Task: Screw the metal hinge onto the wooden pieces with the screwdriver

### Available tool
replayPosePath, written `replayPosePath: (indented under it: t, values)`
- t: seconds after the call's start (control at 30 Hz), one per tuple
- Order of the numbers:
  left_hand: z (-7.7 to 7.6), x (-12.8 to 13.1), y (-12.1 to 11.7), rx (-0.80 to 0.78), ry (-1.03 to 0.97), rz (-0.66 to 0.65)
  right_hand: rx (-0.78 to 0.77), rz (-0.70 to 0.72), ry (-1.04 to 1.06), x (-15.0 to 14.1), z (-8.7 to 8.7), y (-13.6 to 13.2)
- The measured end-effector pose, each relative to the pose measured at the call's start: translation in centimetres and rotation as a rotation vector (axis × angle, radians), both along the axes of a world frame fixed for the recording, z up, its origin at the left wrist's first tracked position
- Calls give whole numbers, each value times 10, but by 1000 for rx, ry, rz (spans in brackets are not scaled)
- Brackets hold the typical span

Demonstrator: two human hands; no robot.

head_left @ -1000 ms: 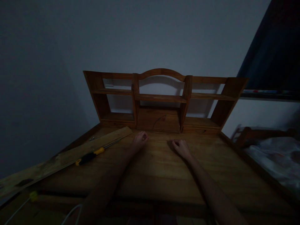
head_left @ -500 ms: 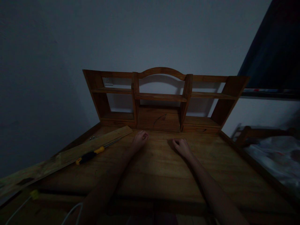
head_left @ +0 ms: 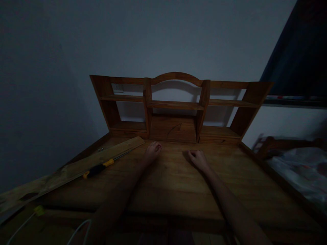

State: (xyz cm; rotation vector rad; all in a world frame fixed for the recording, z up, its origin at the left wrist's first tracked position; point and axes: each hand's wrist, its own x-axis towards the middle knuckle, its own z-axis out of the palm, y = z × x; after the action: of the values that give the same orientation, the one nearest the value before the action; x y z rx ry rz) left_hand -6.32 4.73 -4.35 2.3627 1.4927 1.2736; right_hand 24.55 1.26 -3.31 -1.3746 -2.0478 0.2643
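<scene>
My left hand [head_left: 153, 150] rests on the wooden desk top [head_left: 176, 177] with its fingers curled in, and nothing shows in it. Across from it, my right hand [head_left: 198, 158] lies on the same surface, fingers also curled closed around no visible object. Left of my left hand is a screwdriver [head_left: 98, 168] with a black and yellow handle and a long metal shaft. It lies along a long pale wooden board [head_left: 102, 156], apart from my hand. A few small metal pieces [head_left: 100, 149] sit behind the board.
A wooden shelf unit [head_left: 176, 106] stands at the back of the desk against the wall. The board's near end juts past the desk's left front. A white cord [head_left: 81, 224] hangs at lower left, near a yellow piece [head_left: 39, 210]. Plastic bags [head_left: 304, 170] lie at right.
Both hands keep the same place and curled shape. The view has shifted very slightly; the screwdriver and board have not moved.
</scene>
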Motion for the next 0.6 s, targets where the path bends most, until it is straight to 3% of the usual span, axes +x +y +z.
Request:
replayPosePath:
  t: [0.6]
  values:
    - [4, 3, -3, -2, -38, 10, 3, -8, -21, 0, -1, 1]
